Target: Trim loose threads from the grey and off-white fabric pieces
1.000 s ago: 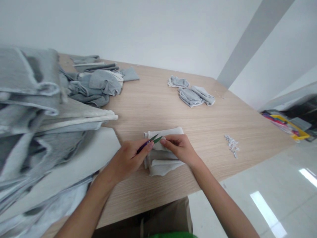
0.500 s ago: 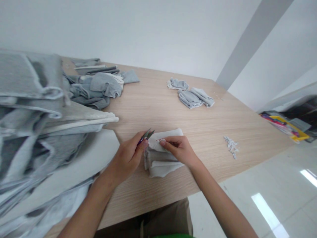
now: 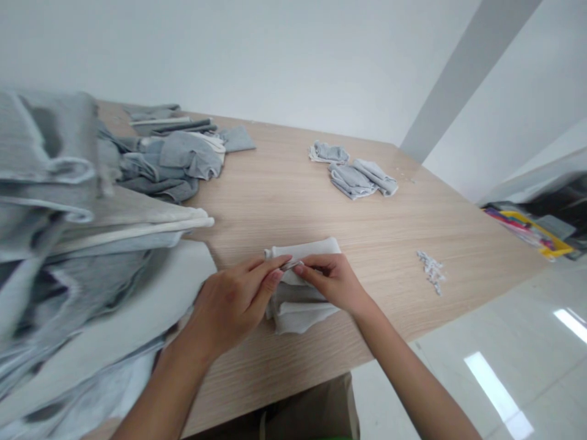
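Note:
A folded pale grey cloth piece (image 3: 306, 249) lies on the wooden table (image 3: 284, 195) near its front edge. My left hand (image 3: 232, 304) is closed beside the cloth's left side, with its fingers curled round a small pair of thread snips (image 3: 291, 265). Only a thin metal tip of the snips shows, between my two hands. My right hand (image 3: 331, 282) rests on the cloth and pinches its upper fold just at that tip. The fingertips of both hands nearly touch.
A tall stack of grey and white fabric (image 3: 59, 232) fills the table's left side. A looser grey heap (image 3: 177, 160) lies at the back left and a few folded pieces (image 3: 355, 174) at the back middle. Small white scraps (image 3: 431, 267) sit at the right. Shiny floor lies beyond the table edge.
My left hand has turned in towards my right hand, and the snips' blades, which pointed up and out, are now nearly hidden between the fingers. The cloth stayed in place.

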{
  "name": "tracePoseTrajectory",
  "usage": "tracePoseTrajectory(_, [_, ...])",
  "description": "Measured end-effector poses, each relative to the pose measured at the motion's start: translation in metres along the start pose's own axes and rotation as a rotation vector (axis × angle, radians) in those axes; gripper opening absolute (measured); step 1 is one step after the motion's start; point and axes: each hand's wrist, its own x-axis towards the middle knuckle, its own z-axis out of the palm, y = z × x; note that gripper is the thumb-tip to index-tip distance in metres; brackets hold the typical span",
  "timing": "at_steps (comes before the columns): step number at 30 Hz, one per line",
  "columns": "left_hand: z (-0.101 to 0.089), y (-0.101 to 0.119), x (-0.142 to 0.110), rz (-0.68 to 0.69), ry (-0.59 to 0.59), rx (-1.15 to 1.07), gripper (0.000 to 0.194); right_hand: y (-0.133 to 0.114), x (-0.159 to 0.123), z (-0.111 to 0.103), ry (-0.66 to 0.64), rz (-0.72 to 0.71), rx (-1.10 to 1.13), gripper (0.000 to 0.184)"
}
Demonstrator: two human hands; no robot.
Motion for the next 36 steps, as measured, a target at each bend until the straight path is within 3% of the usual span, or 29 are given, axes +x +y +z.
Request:
tracePoseTrajectory(7, [0.000, -0.004, -0.001, 0.040, 0.047, 0.053, 0.036, -0.003, -0.001, 0.000, 0.003, -0.018, 0.037, 0.029])
tracePoseTrajectory(25, [0.002, -0.004, 0.002, 0.173, 0.138, -0.015, 0.032, -0.008, 0.000, 0.001, -0.003, -0.026, 0.044, 0.036])
tracePoseTrajectory(36, [-0.002, 0.007, 0.002, 0.190, 0.152, 0.090, 0.030, -0.006, 0.000, 0.000, 0.014, -0.053, 0.026, 0.032])
